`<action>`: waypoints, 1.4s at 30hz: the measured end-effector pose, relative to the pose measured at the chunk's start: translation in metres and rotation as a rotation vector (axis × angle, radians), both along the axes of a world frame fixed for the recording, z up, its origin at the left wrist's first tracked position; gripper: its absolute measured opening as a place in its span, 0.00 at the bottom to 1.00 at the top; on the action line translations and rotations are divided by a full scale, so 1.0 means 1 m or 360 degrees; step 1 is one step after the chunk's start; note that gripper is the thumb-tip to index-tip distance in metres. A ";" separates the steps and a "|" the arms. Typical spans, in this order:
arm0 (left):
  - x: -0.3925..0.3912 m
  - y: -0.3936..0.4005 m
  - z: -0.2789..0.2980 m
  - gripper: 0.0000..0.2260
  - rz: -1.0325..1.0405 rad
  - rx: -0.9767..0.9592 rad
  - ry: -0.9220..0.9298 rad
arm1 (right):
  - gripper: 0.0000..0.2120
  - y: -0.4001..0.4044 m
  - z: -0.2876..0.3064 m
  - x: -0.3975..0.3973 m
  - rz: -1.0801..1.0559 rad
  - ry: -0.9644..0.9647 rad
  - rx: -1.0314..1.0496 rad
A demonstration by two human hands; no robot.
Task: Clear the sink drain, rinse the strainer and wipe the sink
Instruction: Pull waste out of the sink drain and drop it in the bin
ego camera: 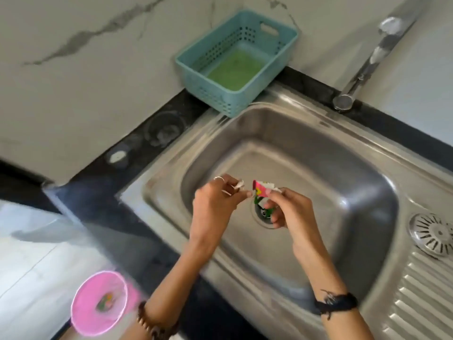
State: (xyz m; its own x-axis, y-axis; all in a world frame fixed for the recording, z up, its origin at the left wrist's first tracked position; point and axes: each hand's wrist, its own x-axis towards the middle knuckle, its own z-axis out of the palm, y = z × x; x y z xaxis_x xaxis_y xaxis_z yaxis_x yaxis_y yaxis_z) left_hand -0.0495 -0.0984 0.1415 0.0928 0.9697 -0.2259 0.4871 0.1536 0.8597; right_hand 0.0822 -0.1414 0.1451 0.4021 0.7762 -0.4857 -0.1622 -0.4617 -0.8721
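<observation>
head view: both hands hang over the basin, right above the drain opening [263, 213]. the left hand [215, 204] pinches small white scraps [239, 185] between fingertips, fingers curled in. the right hand [286, 207] pinches a crumpled pink, white and green wrapper [263, 190] at its top, so the lower end dangles toward the drain. held low and centred like this, it seems, so any drips or loose bits fall back into the stainless sink [318, 168] rather than on the black counter [98, 192]. the drain is uncovered; more green debris looks lodged in it, though blur makes that unsure. the metal strainer [432, 233] lies on the ribbed draining board to the right, well apart from the drain, likely set aside to give access and waiting for its rinse. a pink bin [100, 306] stands below the counter's left edge with some scraps in it, probably where this litter goes. a teal basket [193, 62] holding a green scrub pad [234, 69] rests at the far rim; the tap [362, 72] shows no running water.
</observation>
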 end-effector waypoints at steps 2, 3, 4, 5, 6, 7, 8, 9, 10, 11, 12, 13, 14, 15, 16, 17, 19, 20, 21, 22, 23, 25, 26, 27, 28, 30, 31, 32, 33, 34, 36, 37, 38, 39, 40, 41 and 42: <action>-0.053 -0.027 0.027 0.08 0.0235 0.0020 -0.0197 | 0.12 -0.010 0.029 -0.055 0.0179 0.0080 0.0122; -0.064 -0.034 0.037 0.07 0.0301 0.0048 -0.0256 | 0.12 -0.012 0.037 -0.067 0.0221 0.0103 0.0178; -0.085 -0.046 0.045 0.07 0.0400 0.0077 -0.0298 | 0.12 -0.016 0.043 -0.088 0.0304 0.0112 0.0217; -0.112 -0.061 0.053 0.07 0.0514 0.0109 -0.0332 | 0.13 -0.024 0.046 -0.116 0.0413 0.0114 0.0238; -0.137 -0.076 0.056 0.07 0.0598 0.0127 -0.0336 | 0.13 -0.032 0.048 -0.142 0.0504 0.0131 0.0245; -0.166 -0.092 0.058 0.06 0.0694 0.0130 -0.0318 | 0.13 -0.041 0.046 -0.172 0.0613 0.0160 0.0247; -0.195 -0.109 0.055 0.06 0.0801 0.0105 -0.0303 | 0.13 -0.050 0.042 -0.201 0.0725 0.0195 0.0245; -0.224 -0.126 0.048 0.06 0.0907 0.0054 -0.0300 | 0.12 -0.059 0.035 -0.228 0.0829 0.0230 0.0225; -0.253 -0.143 0.037 0.06 0.1014 -0.0013 -0.0309 | 0.12 -0.066 0.024 -0.255 0.0926 0.0259 0.0185; -0.279 -0.157 0.022 0.06 0.1110 -0.0091 -0.0323 | 0.11 -0.072 0.011 -0.277 0.0999 0.0259 0.0141; -0.308 -0.171 0.002 0.06 0.1209 -0.0158 -0.0336 | 0.10 -0.078 -0.006 -0.303 0.1070 0.0230 0.0087; -0.336 -0.185 -0.021 0.05 0.1292 -0.0225 -0.0347 | 0.09 -0.082 -0.026 -0.328 0.1128 0.0179 0.0035; -0.362 -0.198 -0.048 0.05 0.1358 -0.0296 -0.0377 | 0.09 -0.087 -0.050 -0.351 0.1187 0.0113 -0.0014; -0.384 -0.208 -0.075 0.04 0.1409 -0.0362 -0.0420 | 0.09 -0.091 -0.077 -0.373 0.1252 0.0053 -0.0066; -0.401 -0.214 -0.103 0.03 0.1444 -0.0433 -0.0491 | 0.09 -0.092 -0.104 -0.390 0.1310 -0.0002 -0.0132; -0.420 -0.220 -0.135 0.03 0.1495 -0.0487 -0.0554 | 0.10 -0.093 -0.135 -0.411 0.1393 -0.0056 -0.0198; -0.452 -0.223 -0.202 0.05 0.1545 -0.0570 -0.0593 | 0.10 -0.095 -0.199 -0.447 0.1524 -0.0187 -0.0307; -0.465 -0.223 -0.236 0.05 0.1554 -0.0600 -0.0587 | 0.09 -0.096 -0.229 -0.462 0.1579 -0.0261 -0.0353; -0.474 -0.219 -0.262 0.05 0.1556 -0.0630 -0.0574 | 0.09 -0.094 -0.254 -0.473 0.1620 -0.0333 -0.0389; -0.483 -0.217 -0.294 0.06 0.1559 -0.0653 -0.0569 | 0.09 -0.093 -0.283 -0.484 0.1649 -0.0398 -0.0418; -0.491 -0.214 -0.324 0.08 0.1559 -0.0685 -0.0537 | 0.09 -0.093 -0.312 -0.494 0.1681 -0.0466 -0.0437; -0.507 -0.209 -0.378 0.12 0.1589 -0.0746 -0.0441 | 0.08 -0.091 -0.365 -0.513 0.1755 -0.0593 -0.0452; -0.513 -0.206 -0.399 0.12 0.1612 -0.0757 -0.0416 | 0.07 -0.089 -0.387 -0.520 0.1781 -0.0645 -0.0459; -0.518 -0.205 -0.420 0.12 0.1628 -0.0771 -0.0414 | 0.09 -0.088 -0.411 -0.528 0.1796 -0.0690 -0.0469; -0.523 -0.204 -0.439 0.12 0.1627 -0.0781 -0.0408 | 0.11 -0.087 -0.433 -0.535 0.1807 -0.0729 -0.0473; -0.529 -0.203 -0.473 0.11 0.1523 -0.0841 -0.0451 | 0.13 -0.087 -0.468 -0.548 0.1813 -0.0783 -0.0523; -0.530 -0.201 -0.481 0.11 0.1451 -0.0881 -0.0565 | 0.12 -0.087 -0.480 -0.553 0.1815 -0.0796 -0.0558; -0.531 -0.199 -0.489 0.13 0.1374 -0.0925 -0.0707 | 0.11 -0.087 -0.492 -0.556 0.1821 -0.0797 -0.0591; -0.532 -0.197 -0.494 0.16 0.1313 -0.0971 -0.0830 | 0.10 -0.088 -0.501 -0.559 0.1816 -0.0783 -0.0624; -0.533 -0.195 -0.497 0.17 0.1287 -0.0992 -0.0909 | 0.10 -0.087 -0.507 -0.562 0.1804 -0.0753 -0.0648; -0.535 -0.191 -0.500 0.16 0.1301 -0.1008 -0.0950 | 0.11 -0.085 -0.512 -0.563 0.1776 -0.0717 -0.0679; -0.535 -0.189 -0.498 0.15 0.1333 -0.1015 -0.0933 | 0.12 -0.084 -0.510 -0.562 0.1767 -0.0707 -0.0686; -0.534 -0.188 -0.495 0.13 0.1385 -0.1020 -0.0909 | 0.11 -0.082 -0.506 -0.561 0.1760 -0.0690 -0.0691; -0.532 -0.185 -0.488 0.11 0.1438 -0.1021 -0.0849 | 0.10 -0.080 -0.500 -0.559 0.1747 -0.0671 -0.0693; -0.529 -0.183 -0.478 0.09 0.1479 -0.1007 -0.0808 | 0.09 -0.078 -0.490 -0.557 0.1729 -0.0653 -0.0673; -0.525 -0.180 -0.462 0.07 0.1504 -0.0973 -0.0797 | 0.08 -0.076 -0.479 -0.555 0.1718 -0.0644 -0.0650; -0.519 -0.176 -0.443 0.08 0.1514 -0.0931 -0.0818 | 0.09 -0.072 -0.462 -0.553 0.1695 -0.0626 -0.0623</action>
